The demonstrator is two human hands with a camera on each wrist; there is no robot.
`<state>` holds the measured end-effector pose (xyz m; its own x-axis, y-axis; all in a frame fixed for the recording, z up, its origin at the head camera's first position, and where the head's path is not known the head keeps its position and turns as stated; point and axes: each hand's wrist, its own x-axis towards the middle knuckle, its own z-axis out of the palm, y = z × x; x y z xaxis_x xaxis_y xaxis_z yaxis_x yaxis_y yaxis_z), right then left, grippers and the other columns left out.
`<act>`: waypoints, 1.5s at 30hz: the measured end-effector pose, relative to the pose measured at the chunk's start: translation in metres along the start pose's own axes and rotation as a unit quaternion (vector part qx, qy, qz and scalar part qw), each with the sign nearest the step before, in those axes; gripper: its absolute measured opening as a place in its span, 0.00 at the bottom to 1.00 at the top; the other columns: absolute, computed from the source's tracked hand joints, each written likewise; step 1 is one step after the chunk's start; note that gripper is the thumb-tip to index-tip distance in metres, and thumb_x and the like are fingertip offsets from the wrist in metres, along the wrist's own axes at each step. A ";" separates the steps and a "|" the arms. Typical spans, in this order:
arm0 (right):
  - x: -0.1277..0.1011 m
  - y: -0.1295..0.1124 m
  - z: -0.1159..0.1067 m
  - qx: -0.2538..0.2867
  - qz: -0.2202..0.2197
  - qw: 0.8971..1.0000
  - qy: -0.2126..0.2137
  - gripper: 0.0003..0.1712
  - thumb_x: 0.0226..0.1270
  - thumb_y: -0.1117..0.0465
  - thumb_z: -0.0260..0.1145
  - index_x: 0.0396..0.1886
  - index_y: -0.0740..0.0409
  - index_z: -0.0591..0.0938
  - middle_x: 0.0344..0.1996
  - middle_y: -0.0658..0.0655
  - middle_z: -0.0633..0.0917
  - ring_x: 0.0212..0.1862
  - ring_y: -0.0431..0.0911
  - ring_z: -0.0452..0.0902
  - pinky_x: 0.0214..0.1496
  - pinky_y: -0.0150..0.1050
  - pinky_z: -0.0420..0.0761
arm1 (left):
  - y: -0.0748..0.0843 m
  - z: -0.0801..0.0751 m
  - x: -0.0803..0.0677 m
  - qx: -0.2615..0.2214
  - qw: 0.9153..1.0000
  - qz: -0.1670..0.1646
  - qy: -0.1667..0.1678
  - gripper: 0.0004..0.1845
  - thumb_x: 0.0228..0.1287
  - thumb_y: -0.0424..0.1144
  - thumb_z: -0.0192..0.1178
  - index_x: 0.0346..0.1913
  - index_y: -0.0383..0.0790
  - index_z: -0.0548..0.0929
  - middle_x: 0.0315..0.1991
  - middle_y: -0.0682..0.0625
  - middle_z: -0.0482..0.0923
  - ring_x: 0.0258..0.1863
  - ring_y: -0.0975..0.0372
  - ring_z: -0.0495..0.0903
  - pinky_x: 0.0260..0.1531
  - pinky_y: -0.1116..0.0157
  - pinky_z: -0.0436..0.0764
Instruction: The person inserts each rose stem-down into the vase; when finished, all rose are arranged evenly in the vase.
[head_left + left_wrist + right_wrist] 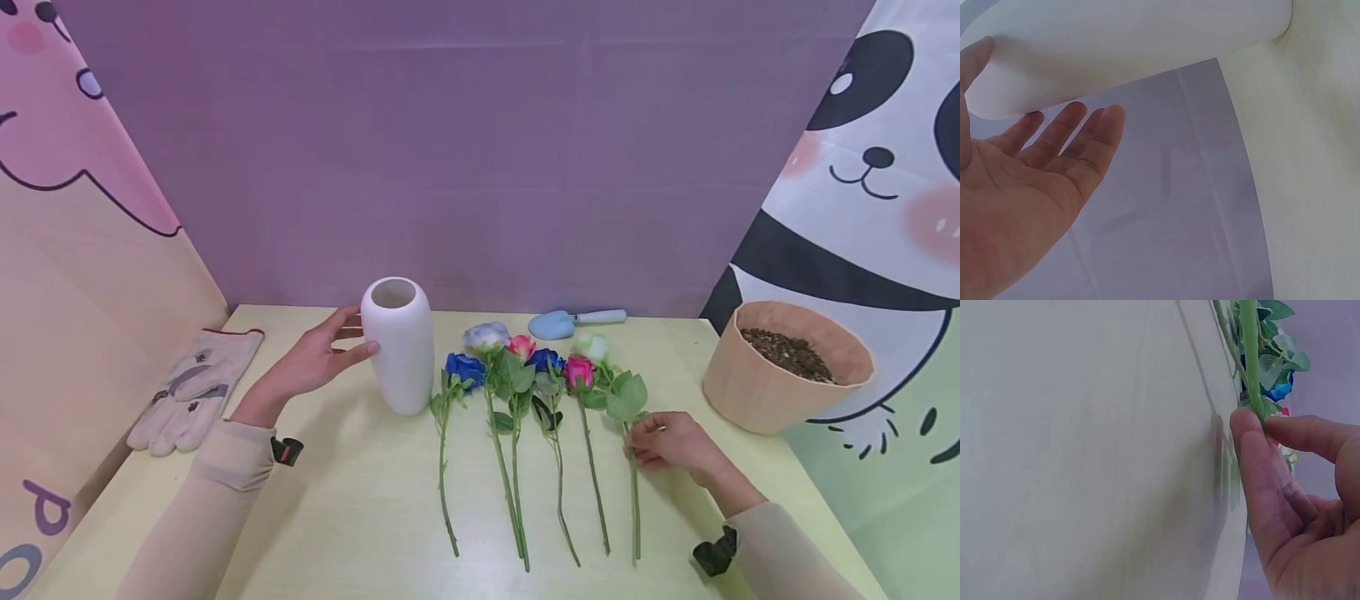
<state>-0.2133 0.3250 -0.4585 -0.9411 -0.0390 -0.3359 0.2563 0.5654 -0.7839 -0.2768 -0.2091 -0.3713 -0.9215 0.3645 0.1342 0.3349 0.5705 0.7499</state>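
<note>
- Head view: high, facing forward and down across the table (360, 500).
- Wrist views: very close, each sharing the table (1310, 156) surface.

My right wrist view cuts off the stem (1250, 356) at the top edge; my palm (1316, 550) hides its lower part.

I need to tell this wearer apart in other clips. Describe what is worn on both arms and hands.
Both hands are bare: no gloves or rings show on the left hand or the right hand. Each arm wears a close-fitting beige long sleeve, left sleeve and right sleeve. A small black strap or clip sits at each wrist, the left one with a red mark, the right one plain.
</note>
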 end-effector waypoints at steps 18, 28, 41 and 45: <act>0.001 -0.004 0.000 0.076 -0.034 0.996 -0.045 0.25 0.71 0.61 0.65 0.58 0.77 0.75 0.32 0.50 0.87 0.32 0.38 0.83 0.39 0.36 0.88 | 0.002 0.000 0.000 -0.016 1.000 0.004 -0.005 0.36 0.71 0.51 0.61 0.76 0.51 0.58 0.68 0.44 0.71 0.70 0.46 0.71 0.65 0.44 0.75; 0.000 -0.009 -0.002 0.124 -0.045 0.989 -0.068 0.24 0.75 0.58 0.61 0.57 0.77 0.75 0.33 0.50 0.85 0.32 0.36 0.82 0.38 0.32 0.87 | 0.004 0.000 -0.001 -0.009 1.000 -0.003 -0.004 0.37 0.70 0.54 0.61 0.76 0.53 0.58 0.68 0.45 0.71 0.69 0.47 0.72 0.61 0.43 0.77; -0.002 -0.020 0.001 0.141 -0.075 0.984 -0.076 0.23 0.76 0.61 0.59 0.58 0.77 0.70 0.37 0.52 0.83 0.35 0.38 0.84 0.41 0.31 0.87 | 0.004 0.001 -0.002 0.001 1.000 -0.009 -0.001 0.37 0.69 0.56 0.61 0.75 0.55 0.59 0.68 0.47 0.71 0.69 0.48 0.72 0.60 0.42 0.77; -0.002 -0.024 0.002 0.139 -0.087 0.985 -0.055 0.22 0.77 0.61 0.57 0.58 0.79 0.71 0.38 0.51 0.83 0.36 0.38 0.85 0.41 0.31 0.87 | 0.003 0.001 -0.002 -0.004 1.000 -0.006 -0.001 0.37 0.69 0.55 0.61 0.76 0.54 0.59 0.69 0.46 0.70 0.69 0.47 0.72 0.60 0.43 0.77</act>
<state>-0.2173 0.3092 -0.4400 -0.9505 -0.2126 -0.2267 0.1586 0.2956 -0.9421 -0.2739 -0.2073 -0.3696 -0.9251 0.3587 0.1244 0.3221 0.5683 0.7572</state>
